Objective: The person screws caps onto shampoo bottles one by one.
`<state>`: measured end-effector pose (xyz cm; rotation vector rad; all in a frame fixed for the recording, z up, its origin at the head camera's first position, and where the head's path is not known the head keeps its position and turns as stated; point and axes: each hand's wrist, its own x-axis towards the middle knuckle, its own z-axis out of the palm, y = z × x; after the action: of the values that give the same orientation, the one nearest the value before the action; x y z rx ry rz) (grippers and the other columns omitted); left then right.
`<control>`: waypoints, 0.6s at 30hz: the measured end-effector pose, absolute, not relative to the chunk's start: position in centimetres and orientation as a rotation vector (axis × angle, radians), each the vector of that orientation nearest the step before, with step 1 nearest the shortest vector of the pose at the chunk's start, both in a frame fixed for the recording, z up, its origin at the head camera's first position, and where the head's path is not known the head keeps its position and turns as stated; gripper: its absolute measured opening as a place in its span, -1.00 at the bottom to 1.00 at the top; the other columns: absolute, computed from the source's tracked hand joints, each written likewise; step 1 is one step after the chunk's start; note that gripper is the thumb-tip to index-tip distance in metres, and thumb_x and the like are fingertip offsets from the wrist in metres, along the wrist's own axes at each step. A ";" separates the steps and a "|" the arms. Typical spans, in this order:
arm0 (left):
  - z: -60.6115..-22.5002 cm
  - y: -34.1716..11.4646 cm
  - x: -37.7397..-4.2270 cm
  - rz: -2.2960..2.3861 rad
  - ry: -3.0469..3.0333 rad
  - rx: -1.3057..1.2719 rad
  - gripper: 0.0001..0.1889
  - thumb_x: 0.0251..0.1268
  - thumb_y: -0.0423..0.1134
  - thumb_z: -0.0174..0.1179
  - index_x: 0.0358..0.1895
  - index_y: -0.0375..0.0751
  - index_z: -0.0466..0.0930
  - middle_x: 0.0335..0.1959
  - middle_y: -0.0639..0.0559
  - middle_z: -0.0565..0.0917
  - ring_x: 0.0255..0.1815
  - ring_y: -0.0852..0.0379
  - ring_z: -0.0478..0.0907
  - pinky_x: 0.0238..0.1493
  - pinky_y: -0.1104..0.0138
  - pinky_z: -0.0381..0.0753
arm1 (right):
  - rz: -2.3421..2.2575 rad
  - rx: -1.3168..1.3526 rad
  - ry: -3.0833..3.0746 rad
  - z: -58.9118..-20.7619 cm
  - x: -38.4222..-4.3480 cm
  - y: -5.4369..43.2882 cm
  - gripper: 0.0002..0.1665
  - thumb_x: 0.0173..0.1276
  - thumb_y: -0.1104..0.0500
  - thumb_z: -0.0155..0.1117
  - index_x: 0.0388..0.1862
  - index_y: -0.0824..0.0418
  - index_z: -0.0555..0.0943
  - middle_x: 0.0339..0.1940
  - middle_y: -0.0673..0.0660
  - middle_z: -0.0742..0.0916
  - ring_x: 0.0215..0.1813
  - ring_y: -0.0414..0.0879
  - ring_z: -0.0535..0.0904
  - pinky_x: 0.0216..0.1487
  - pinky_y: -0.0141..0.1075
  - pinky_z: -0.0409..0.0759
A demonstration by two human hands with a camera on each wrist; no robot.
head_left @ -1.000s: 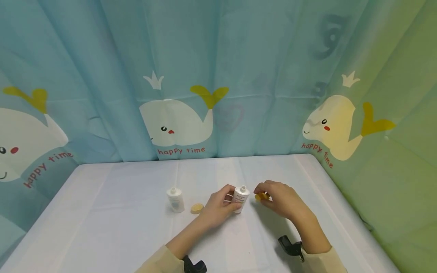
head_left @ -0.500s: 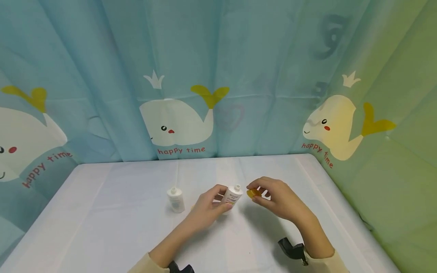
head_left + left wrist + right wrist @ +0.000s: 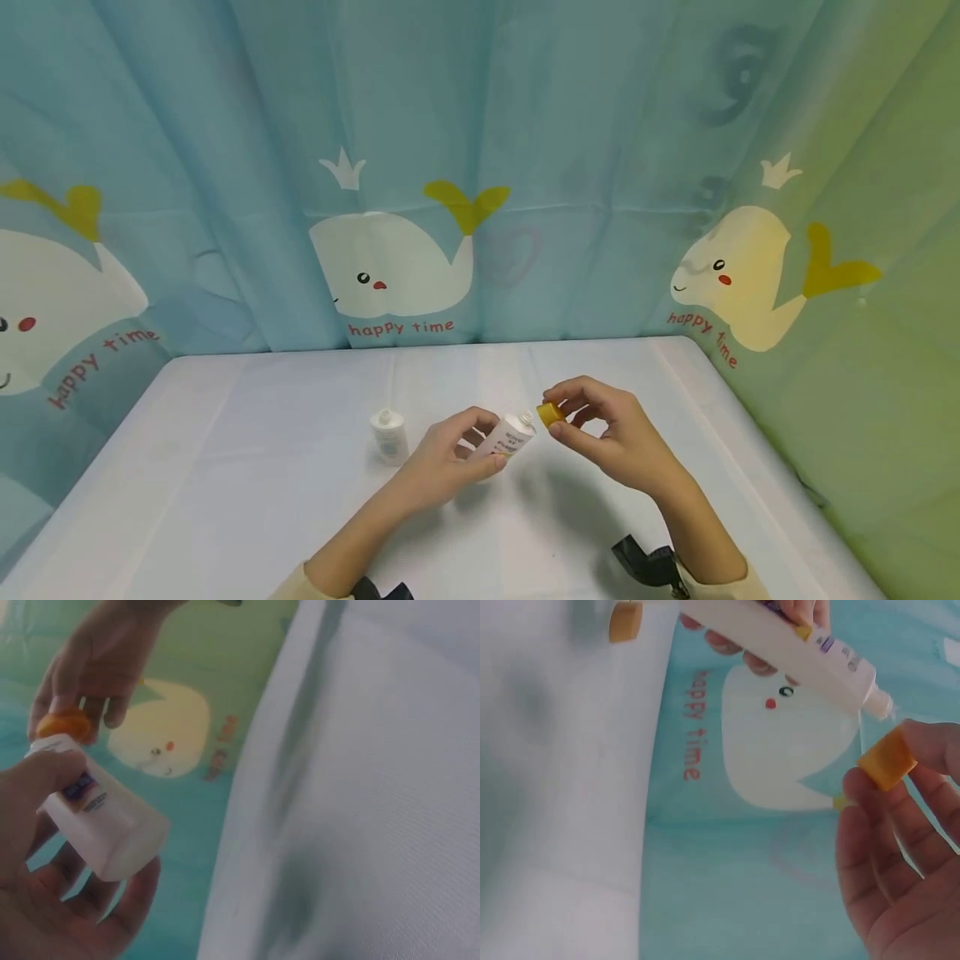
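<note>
My left hand [image 3: 442, 462] grips a small white bottle [image 3: 508, 437] above the table, thumb across its printed label. The bottle leans to the right, and its narrow neck is bare. My right hand [image 3: 615, 429] pinches a yellow-orange cap [image 3: 551, 414] between thumb and fingers. In the right wrist view the cap [image 3: 889, 758] is close to the bottle's nozzle [image 3: 880, 703], with a small gap. From the left wrist view, the cap [image 3: 64, 725] appears at the bottle's top end. The palm side of my left hand is partly hidden behind the bottle [image 3: 116, 825].
A second white bottle [image 3: 390, 437], also uncapped, stands upright on the white table [image 3: 255, 475], left of my left hand. Another yellow cap [image 3: 625, 622] lies on the table in the right wrist view; my left arm hides it in the head view. A curtain [image 3: 570, 275] hangs behind.
My left hand has moved left and tipped the bottle further toward the right. The right hand has raised the cap and brought it leftward, close to the bottle's neck.
</note>
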<state>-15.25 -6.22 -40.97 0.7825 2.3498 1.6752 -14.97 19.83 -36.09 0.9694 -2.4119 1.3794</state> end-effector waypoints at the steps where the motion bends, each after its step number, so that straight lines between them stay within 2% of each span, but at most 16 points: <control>1: -40.9 -6.2 -15.2 1.667 2.352 0.784 -0.67 0.29 -0.05 0.33 0.07 0.08 0.53 -0.05 0.18 0.63 0.00 0.00 0.56 -0.05 0.25 0.64 | 1.397 0.972 -2.401 -36.0 -14.9 19.7 -0.65 0.28 0.29 0.43 0.01 0.04 0.61 -0.10 -0.03 0.74 -0.18 -0.15 0.69 -0.19 -0.30 0.69; 7: -41.1 -6.3 -15.2 1.631 2.364 0.796 -0.68 0.24 -0.05 0.37 0.03 0.12 0.56 -0.09 0.26 0.65 -0.03 0.07 0.56 -0.07 0.22 0.62 | 1.423 1.029 -2.365 -36.0 -14.8 19.1 -0.66 0.27 0.31 0.43 -0.01 0.05 0.63 -0.09 -0.02 0.73 -0.14 -0.14 0.68 -0.19 -0.28 0.70; 18: -41.4 -6.0 -15.0 1.620 2.372 0.798 -0.70 0.23 -0.04 0.38 0.01 0.13 0.58 -0.12 0.26 0.65 -0.06 0.10 0.56 -0.10 0.23 0.62 | 1.386 1.062 -2.372 -36.5 -14.7 18.7 -0.66 0.28 0.29 0.43 0.01 0.04 0.64 -0.05 -0.02 0.73 -0.13 -0.15 0.69 -0.23 -0.26 0.70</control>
<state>-14.97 -6.04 -41.43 0.7978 2.3719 1.6197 -14.66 18.74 -36.46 1.0625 -2.3723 1.3860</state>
